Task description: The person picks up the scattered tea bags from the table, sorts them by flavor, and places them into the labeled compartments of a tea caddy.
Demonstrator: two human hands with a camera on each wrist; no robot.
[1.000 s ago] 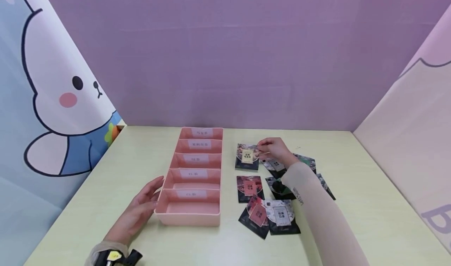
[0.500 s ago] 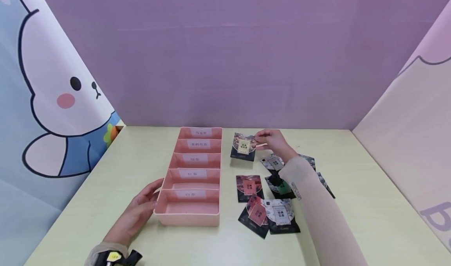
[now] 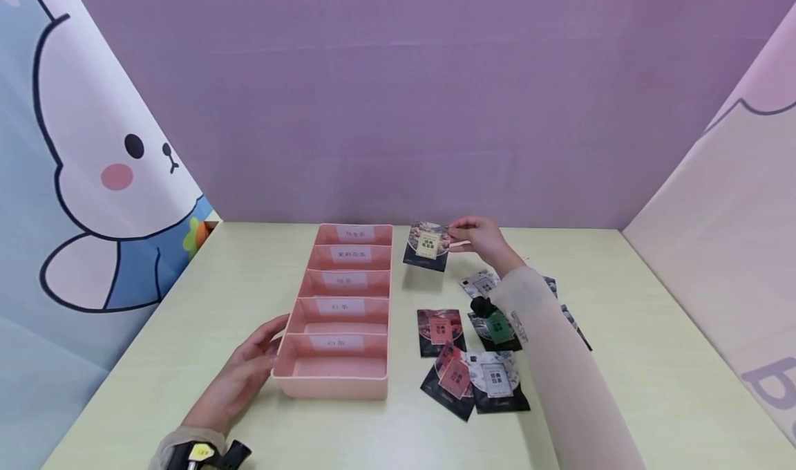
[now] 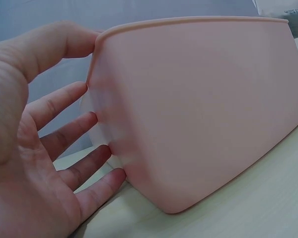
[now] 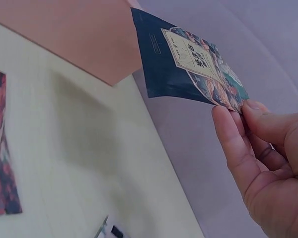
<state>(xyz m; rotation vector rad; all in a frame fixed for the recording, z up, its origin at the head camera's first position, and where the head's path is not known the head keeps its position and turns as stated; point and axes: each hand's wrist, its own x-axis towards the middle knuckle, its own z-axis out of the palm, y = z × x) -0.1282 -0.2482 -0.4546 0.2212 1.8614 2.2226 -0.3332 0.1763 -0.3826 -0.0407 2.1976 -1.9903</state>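
Observation:
My right hand (image 3: 484,240) pinches a dark tea sachet with a cream label (image 3: 427,246) by its edge, between thumb and fingers. The right wrist view shows this sachet (image 5: 184,64) raised above the table, its shadow falling on the tabletop. A long pink divider box (image 3: 331,387) with labelled compartments stands to the sachet's left. My left hand (image 3: 245,370) touches the near left corner of the box with fingers extended. Seen from the left wrist, the thumb is at the rim of the box (image 4: 198,99) and the fingertips lie along its wall.
Right of the box lie a red-label sachet (image 3: 441,333), another red-label sachet (image 3: 455,380) and a white-label one (image 3: 499,383). A green-label sachet (image 3: 495,330) and a grey-label one (image 3: 480,285) lie farther back, partly under the right arm. A purple backdrop (image 3: 398,110) rises behind the table.
The right hand has lifted the cream-label sachet off the table and moved it back and slightly left. The left hand and the box have stayed in place.

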